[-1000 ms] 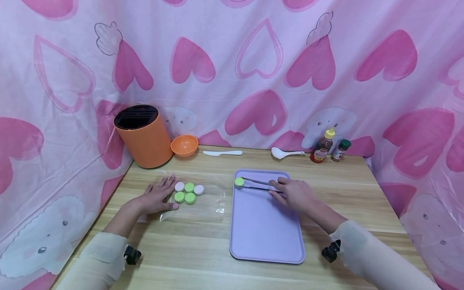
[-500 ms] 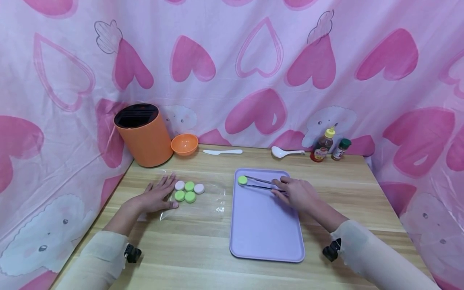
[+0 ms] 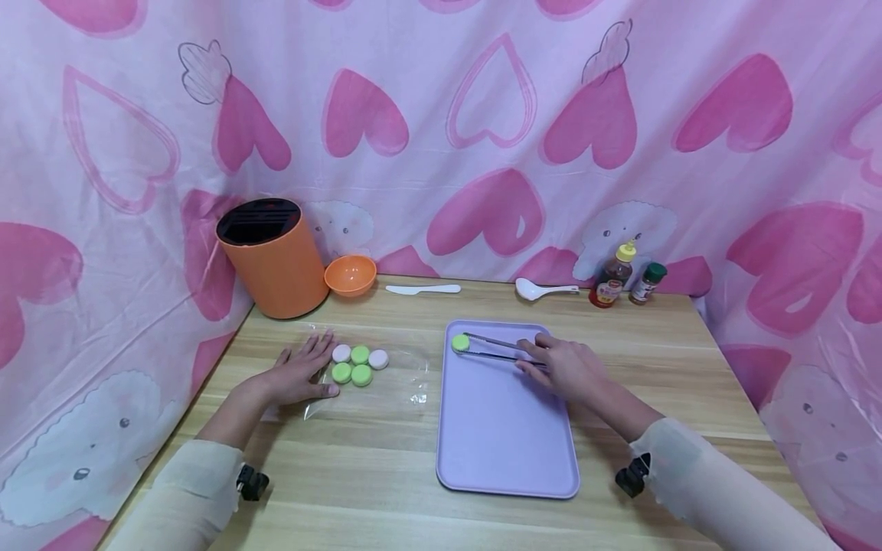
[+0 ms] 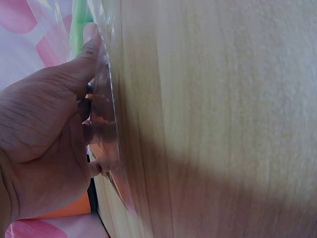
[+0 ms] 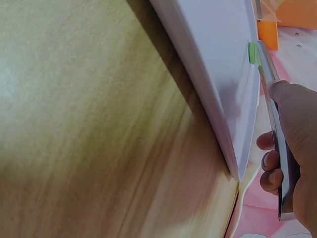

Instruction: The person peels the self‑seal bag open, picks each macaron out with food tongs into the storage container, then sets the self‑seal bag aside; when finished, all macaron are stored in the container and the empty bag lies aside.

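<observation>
left hand [image 4: 44,144] at 9 o'clock, fingers flat on clear plastic sheet [image 4: 106,114]; wood surface [image 4: 223,119] toward 3 o'clock

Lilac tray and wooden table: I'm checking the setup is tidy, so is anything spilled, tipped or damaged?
Nothing stands out. The right hand holds metal tongs at a green disc on the lilac plastic tray; the left hand rests flat on the clear plastic sheet.
</observation>
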Demonstrator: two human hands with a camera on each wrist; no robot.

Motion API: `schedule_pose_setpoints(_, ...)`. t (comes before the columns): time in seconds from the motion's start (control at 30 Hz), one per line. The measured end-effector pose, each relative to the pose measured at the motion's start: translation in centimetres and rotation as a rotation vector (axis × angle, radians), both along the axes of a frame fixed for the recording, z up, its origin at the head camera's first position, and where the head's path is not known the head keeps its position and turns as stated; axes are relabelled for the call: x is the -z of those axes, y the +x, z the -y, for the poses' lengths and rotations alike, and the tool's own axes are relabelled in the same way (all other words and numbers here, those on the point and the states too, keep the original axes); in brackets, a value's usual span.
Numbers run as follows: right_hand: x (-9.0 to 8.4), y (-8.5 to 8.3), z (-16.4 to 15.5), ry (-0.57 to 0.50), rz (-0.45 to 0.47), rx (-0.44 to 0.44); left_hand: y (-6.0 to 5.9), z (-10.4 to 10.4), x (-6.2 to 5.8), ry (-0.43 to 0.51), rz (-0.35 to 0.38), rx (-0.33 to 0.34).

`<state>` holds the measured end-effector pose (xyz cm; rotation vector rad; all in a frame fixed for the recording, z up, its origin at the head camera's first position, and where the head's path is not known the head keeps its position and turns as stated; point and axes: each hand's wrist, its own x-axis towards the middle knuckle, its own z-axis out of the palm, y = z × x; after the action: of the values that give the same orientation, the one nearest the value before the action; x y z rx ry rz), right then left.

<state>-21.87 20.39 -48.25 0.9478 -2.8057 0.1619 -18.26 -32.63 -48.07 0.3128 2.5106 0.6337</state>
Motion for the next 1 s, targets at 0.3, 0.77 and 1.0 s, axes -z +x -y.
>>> schedule_pose_setpoints(0.3, -1.2, 0.3, 2.0, -0.015, -0.051, -0.098, 0.1, 0.3, 0.2, -0.013, -0.013, 0.008)
schedule_pose_setpoints(0.77, -0.3, 0.2, 7.9, -0.031, -0.191, -0.308, 0.1, 0.4, 0.1, 0.001, -0.021, 0.003)
schedule_pose_setpoints(1.0, 0.2, -0.5, 10.8, -0.032, -0.188, -0.321, -0.1, 0.4, 0.3, -0.013, -0.019, 0.000)
